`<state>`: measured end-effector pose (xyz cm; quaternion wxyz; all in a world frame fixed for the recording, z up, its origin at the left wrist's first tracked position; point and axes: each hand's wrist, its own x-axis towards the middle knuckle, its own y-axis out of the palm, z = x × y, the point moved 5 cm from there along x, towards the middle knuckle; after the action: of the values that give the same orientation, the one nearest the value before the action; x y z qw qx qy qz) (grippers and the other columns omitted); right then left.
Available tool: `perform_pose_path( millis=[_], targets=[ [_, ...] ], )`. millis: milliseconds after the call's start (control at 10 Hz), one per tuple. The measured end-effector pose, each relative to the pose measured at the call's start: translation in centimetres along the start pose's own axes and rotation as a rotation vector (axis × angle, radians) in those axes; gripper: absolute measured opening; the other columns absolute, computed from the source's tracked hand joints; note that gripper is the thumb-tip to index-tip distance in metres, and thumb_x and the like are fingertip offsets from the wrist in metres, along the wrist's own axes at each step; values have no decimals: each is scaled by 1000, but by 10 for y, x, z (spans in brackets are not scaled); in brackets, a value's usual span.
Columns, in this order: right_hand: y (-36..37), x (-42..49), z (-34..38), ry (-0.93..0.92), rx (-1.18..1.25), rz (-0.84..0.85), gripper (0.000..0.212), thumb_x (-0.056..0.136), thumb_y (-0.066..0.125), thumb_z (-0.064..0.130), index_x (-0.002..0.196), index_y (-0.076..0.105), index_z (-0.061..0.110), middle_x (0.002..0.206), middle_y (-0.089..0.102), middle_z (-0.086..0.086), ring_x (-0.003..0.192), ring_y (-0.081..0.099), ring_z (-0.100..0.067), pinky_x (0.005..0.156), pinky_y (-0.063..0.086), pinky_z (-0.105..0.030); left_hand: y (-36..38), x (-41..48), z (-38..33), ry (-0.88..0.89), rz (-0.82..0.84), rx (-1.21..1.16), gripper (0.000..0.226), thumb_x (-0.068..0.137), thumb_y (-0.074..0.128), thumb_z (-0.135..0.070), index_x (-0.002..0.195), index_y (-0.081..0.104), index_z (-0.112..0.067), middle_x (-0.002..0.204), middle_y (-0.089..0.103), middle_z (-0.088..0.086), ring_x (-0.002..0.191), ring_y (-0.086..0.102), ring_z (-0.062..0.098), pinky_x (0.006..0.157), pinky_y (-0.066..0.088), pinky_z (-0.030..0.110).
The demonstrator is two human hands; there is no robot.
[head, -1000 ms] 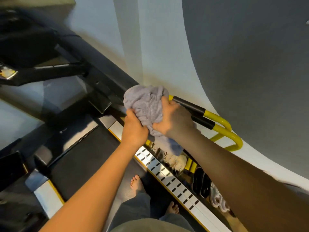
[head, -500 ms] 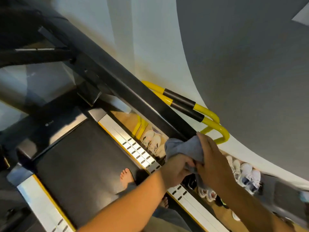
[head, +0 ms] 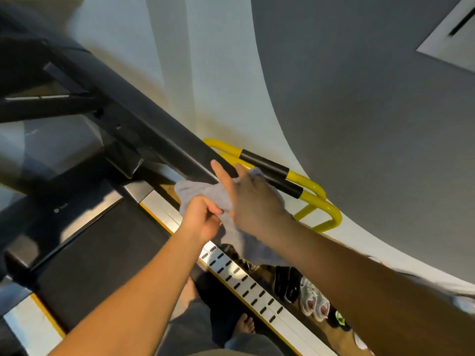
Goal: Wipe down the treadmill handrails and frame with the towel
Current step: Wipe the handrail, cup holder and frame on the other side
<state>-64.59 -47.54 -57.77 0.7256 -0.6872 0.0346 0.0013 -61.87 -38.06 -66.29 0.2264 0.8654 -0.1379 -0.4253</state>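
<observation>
A grey towel (head: 205,195) is bunched at the lower end of the treadmill's black handrail (head: 144,124), which runs diagonally from upper left to the centre. My left hand (head: 203,217) grips a fold of the towel from below. My right hand (head: 246,199) lies over the towel with fingers stretched out along the rail's end. Part of the towel hangs down under my right wrist.
The black treadmill belt (head: 97,255) and its silver side rail (head: 241,281) with slots lie below. My bare feet stand on the belt. A yellow and black tube frame (head: 308,191) sits beside the wall. Several shoes (head: 311,301) lie on the floor to the right.
Both hands and the towel slid down the handrail towards its end, then shifted back up a little. My right hand's fingers have straightened from a grip.
</observation>
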Motion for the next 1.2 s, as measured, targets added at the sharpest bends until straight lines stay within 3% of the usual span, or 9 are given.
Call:
perform_pose_path(
  millis=[100,200,400,500,600,700,800,1000,1200],
  targets=[
    [-1,36,10,-77,167,-92,106,75,76,48,154,7,32,142,42,-13,114,52,-37,78,55,-48,-20,13,-40,58,-88,-216,62,36,51,5,96,52,-8,105,50,11,106,52,29,108,37,30],
    [-7,54,-1,-90,507,-107,111,65,83,46,153,19,25,144,46,-7,123,52,-27,96,49,-42,-6,2,-43,135,-22,-315,56,49,51,-4,105,56,-8,106,56,10,105,54,27,98,44,33],
    [3,65,-27,127,751,118,127,56,86,52,153,6,34,152,36,-3,139,36,-22,112,33,-38,34,-37,18,-2,48,-292,72,87,48,-68,129,62,-12,125,67,14,117,64,30,103,46,45],
    [14,52,-34,268,906,101,118,53,85,57,149,20,34,139,48,5,125,48,-15,105,41,-34,52,-47,19,48,92,-249,70,88,44,-70,125,63,-14,119,70,13,111,67,28,100,48,42],
    [39,41,-55,398,997,73,73,51,74,73,114,54,41,112,64,12,102,62,-9,92,51,-30,59,-49,8,289,-83,6,56,85,66,-47,132,55,-19,122,68,5,114,64,22,102,49,46],
    [68,19,-77,428,767,217,31,87,59,50,92,59,19,88,64,-1,93,59,-9,74,44,-12,66,-58,1,634,-207,558,60,84,64,-42,133,44,-15,127,53,6,121,51,15,103,47,39],
    [42,-42,-85,431,719,149,26,93,52,43,108,52,21,90,61,4,87,60,-15,75,48,-23,73,-66,10,644,-228,850,75,83,66,-40,142,27,-15,139,27,1,131,33,21,105,40,37],
    [26,-104,-66,337,649,-195,66,84,49,58,131,42,12,114,54,0,96,54,-11,69,35,-8,75,-48,7,527,-220,882,109,72,76,-38,151,2,-30,157,-24,-2,148,3,39,112,36,50],
    [20,-81,-43,241,220,-187,77,79,64,53,133,30,9,127,55,-17,109,60,-28,81,56,-42,63,-19,-24,421,-328,832,116,79,74,-48,145,-21,-53,151,-43,7,149,-4,40,119,24,50]
  ],
)
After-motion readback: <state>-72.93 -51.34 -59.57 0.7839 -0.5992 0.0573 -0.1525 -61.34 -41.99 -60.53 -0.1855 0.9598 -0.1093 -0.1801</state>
